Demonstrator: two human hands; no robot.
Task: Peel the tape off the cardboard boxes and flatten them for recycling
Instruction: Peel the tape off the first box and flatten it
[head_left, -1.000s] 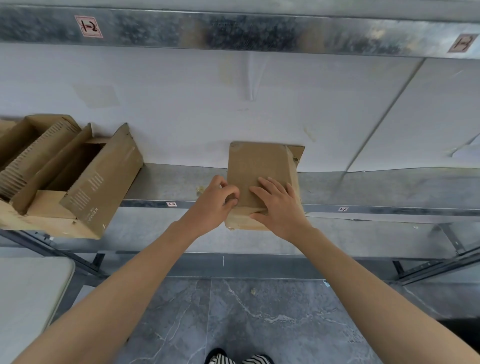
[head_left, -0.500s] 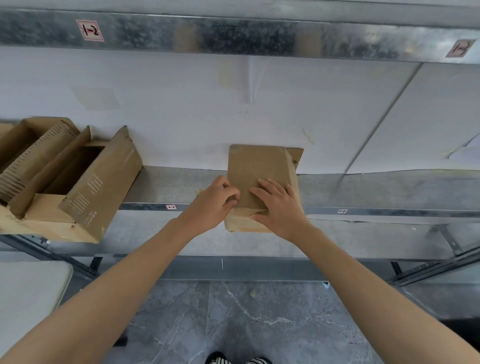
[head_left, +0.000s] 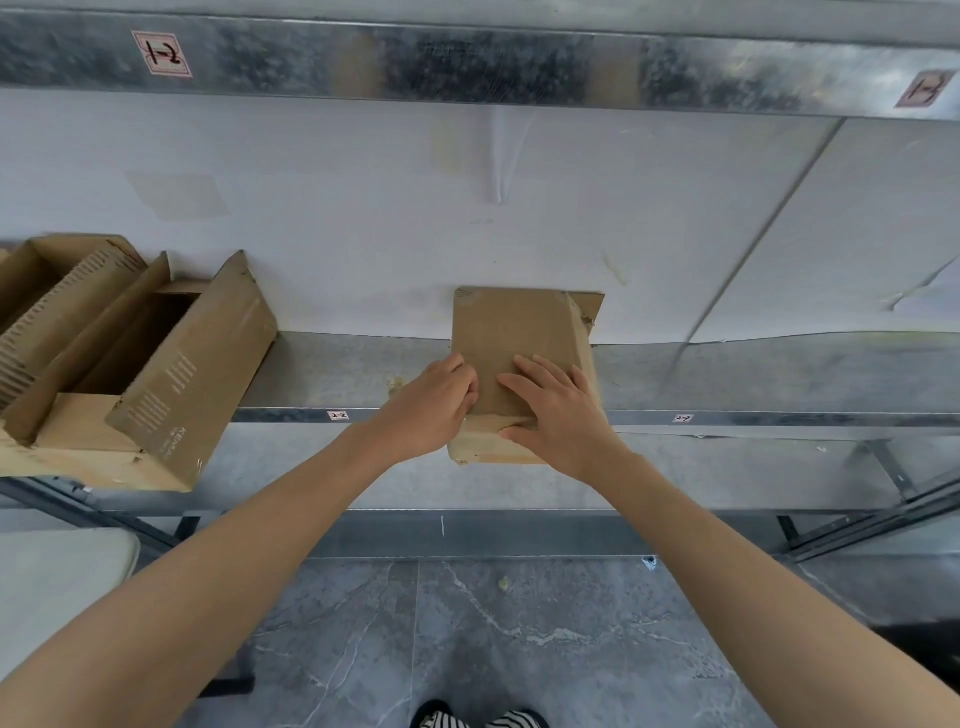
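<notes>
A small cardboard box (head_left: 514, 338) is sitting on the metal shelf (head_left: 779, 379), its back against the white wall and its front end overhanging the shelf's edge. The left hand (head_left: 431, 410) is curling its fingers, thumb and forefinger pinching at the box's top face near the left edge; whether tape is between them cannot be told. The right hand (head_left: 558, 415) is lying flat on the top with its fingers spread and straight, the thumb pressing the front face. Well apart to the left, open cardboard boxes (head_left: 197, 374) are leaning together on the same shelf.
</notes>
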